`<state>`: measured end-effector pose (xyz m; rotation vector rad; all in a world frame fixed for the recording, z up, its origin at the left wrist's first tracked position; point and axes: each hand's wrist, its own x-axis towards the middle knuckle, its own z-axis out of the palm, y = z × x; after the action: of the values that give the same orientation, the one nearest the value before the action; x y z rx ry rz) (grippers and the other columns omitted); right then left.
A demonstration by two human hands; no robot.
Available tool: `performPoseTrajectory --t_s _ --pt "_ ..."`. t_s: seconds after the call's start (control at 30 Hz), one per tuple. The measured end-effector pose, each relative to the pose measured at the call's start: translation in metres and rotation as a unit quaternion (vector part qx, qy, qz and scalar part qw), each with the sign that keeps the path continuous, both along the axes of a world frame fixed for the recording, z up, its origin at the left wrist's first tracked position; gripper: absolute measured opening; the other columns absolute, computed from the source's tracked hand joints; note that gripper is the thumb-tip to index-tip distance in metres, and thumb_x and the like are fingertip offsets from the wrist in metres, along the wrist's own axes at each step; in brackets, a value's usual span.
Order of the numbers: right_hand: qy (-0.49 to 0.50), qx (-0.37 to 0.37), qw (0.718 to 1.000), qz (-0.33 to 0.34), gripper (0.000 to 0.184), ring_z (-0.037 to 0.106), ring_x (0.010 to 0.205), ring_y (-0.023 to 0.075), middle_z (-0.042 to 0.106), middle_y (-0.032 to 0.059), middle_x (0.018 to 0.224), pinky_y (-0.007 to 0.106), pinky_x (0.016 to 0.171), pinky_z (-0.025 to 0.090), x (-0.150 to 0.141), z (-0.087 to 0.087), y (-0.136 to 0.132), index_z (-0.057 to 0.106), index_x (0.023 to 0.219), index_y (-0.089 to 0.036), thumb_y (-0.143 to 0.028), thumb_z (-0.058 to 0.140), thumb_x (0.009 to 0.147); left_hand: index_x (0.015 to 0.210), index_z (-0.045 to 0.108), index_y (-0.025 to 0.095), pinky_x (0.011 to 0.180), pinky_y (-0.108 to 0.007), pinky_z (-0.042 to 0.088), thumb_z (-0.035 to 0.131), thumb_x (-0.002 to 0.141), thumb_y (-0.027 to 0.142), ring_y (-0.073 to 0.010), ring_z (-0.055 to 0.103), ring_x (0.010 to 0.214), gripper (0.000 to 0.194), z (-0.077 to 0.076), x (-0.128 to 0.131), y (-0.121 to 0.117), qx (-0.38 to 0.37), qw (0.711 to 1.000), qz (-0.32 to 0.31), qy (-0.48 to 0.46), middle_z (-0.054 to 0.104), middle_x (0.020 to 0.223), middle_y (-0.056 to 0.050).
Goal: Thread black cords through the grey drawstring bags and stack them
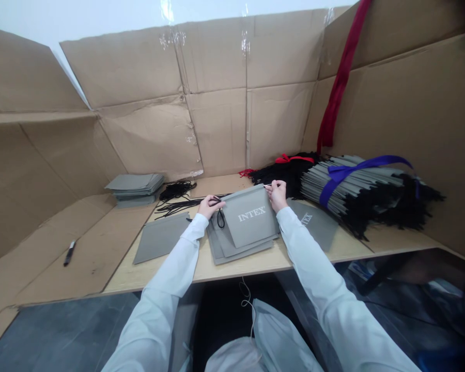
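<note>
A grey drawstring pouch (248, 222) with white INTEX lettering is tilted up between my hands, its lower part over more grey pouches (225, 253). My left hand (210, 206) is closed at its top left corner, pinching a black cord (220, 219) whose loop hangs below the fingers. At the top right corner, the fingers of my right hand (278, 195) pinch a thin dark piece; whether it is cord or a rod I cannot tell. Another INTEX pouch (313, 225) lies beside my right forearm, and a plain-faced grey pouch (160, 237) lies left of my left wrist.
A stack of grey pouches (135, 187) and loose black cords (178, 190) sit at the back left. Back right are a bundle tied with purple ribbon (335, 183) and black cords (282, 173) with a red tie. Cardboard walls (217, 124) surround the table; a marker (69, 253) lies left.
</note>
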<state>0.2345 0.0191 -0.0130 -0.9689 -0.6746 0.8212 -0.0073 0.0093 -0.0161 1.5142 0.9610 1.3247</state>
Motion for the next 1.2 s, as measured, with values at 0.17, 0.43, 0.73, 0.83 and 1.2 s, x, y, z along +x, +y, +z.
performPoseTrajectory --t_s 0.17,0.43,0.73,0.83,1.2 --pt "-0.011 0.001 1.0 0.007 0.024 0.056 0.053 0.0085 0.053 -0.0064 0.055 0.019 0.048 0.041 -0.002 0.003 -0.002 0.026 0.078 -0.025 -0.044 0.039 0.074 0.069 0.048 0.014 0.066 -0.027 0.044 0.073 0.034 0.023 -0.0106 0.054 0.064 0.044 0.001 0.003 -0.004 -0.038 0.999 -0.009 -0.003 0.054 0.068 0.001" --pt "-0.017 0.053 0.998 -0.039 0.031 0.053 0.054 0.0083 0.058 -0.0033 0.063 0.016 0.04 0.031 0.02 0.004 -0.006 0.024 0.076 -0.024 -0.052 0.036 0.071 0.074 0.056 0.012 0.061 -0.026 0.043 0.075 0.028 0.017 -0.0131 0.054 0.063 0.049 0.013 -0.02 0.005 -0.084 0.996 0.001 0.039 0.058 0.067 -0.003" --pt "0.08 0.063 0.99 -0.101 0.022 0.042 0.04 0.0041 0.05 -0.008 0.057 0.015 0.041 0.03 0.058 0.002 -0.004 0.02 0.074 -0.025 -0.045 0.03 0.077 0.074 0.06 0.008 0.035 -0.019 0.019 0.076 0.029 0.02 -0.0009 0.027 0.032 0.049 0.006 -0.083 0.029 -0.15 0.986 0.03 0.063 0.039 0.041 0.007" --pt "0.106 0.075 0.985 -0.109 0.015 0.041 0.04 0.0035 0.048 -0.0089 0.053 0.015 0.043 0.033 0.058 0.003 -0.004 0.021 0.075 -0.025 -0.037 0.027 0.08 0.072 0.061 0.008 0.036 -0.019 0.02 0.076 0.027 0.021 -0.0019 0.031 0.034 0.049 0.003 -0.093 0.031 -0.151 0.983 0.086 0.067 0.044 0.045 0.005" --pt "0.116 0.077 0.98 -0.144 0.009 0.041 0.034 0.0028 0.047 -0.0103 0.049 0.012 0.039 0.033 0.054 0.005 -0.002 0.019 0.076 -0.024 -0.028 0.02 0.083 0.073 0.063 0.007 0.041 -0.02 0.024 0.075 0.029 0.024 -0.0056 0.038 0.04 0.049 0.002 -0.1 0.034 -0.139 0.983 0.121 0.026 0.047 0.043 0.003"
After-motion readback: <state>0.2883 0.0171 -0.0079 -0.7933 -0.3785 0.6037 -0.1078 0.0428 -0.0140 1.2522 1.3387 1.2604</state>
